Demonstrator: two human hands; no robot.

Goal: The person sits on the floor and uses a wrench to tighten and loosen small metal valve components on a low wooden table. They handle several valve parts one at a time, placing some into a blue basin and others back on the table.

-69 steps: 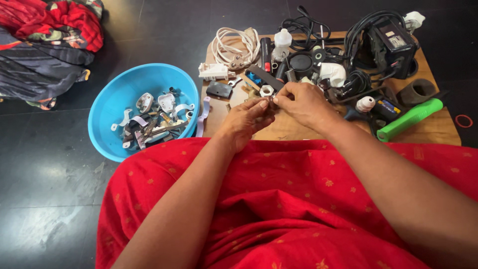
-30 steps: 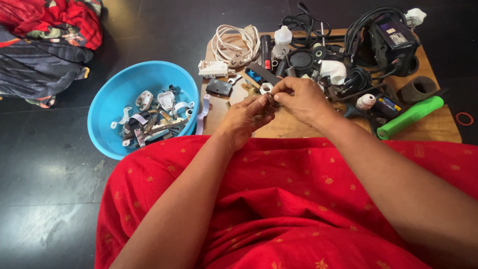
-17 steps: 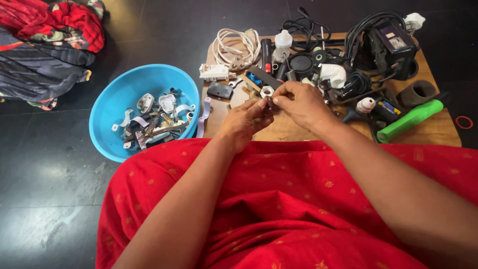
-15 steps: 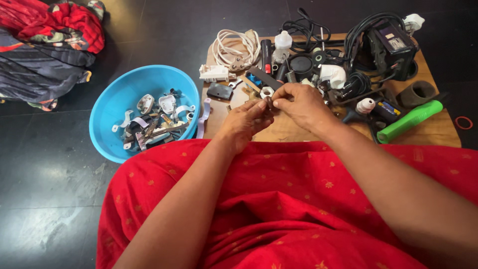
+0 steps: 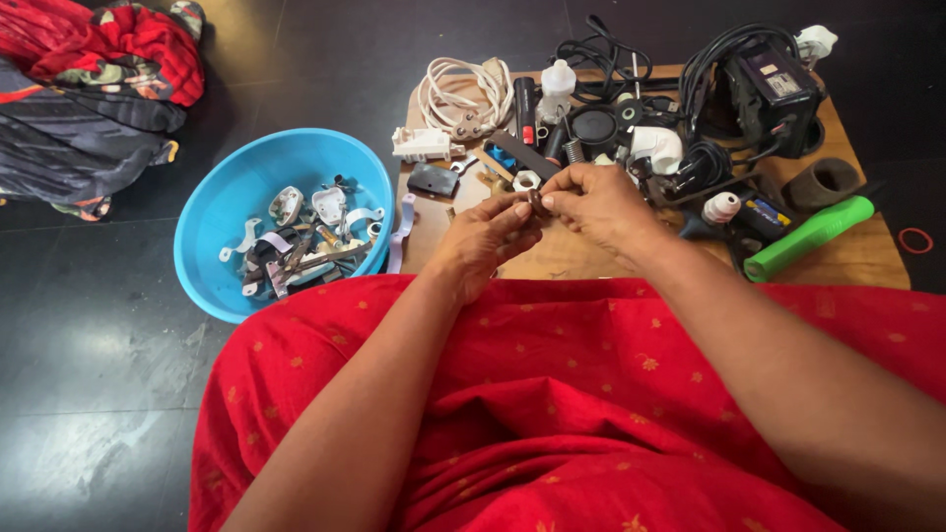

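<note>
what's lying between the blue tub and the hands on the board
In the head view, a pale curved plastic strip lies at the wooden board's left edge, between the blue tub and the left hand.

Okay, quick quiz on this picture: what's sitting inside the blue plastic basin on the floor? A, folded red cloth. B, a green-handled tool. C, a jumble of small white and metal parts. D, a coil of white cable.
C: the blue basin holds a jumble of small white and metal parts, while the white cable coil and the green-handled tool lie on the wooden board.
</note>
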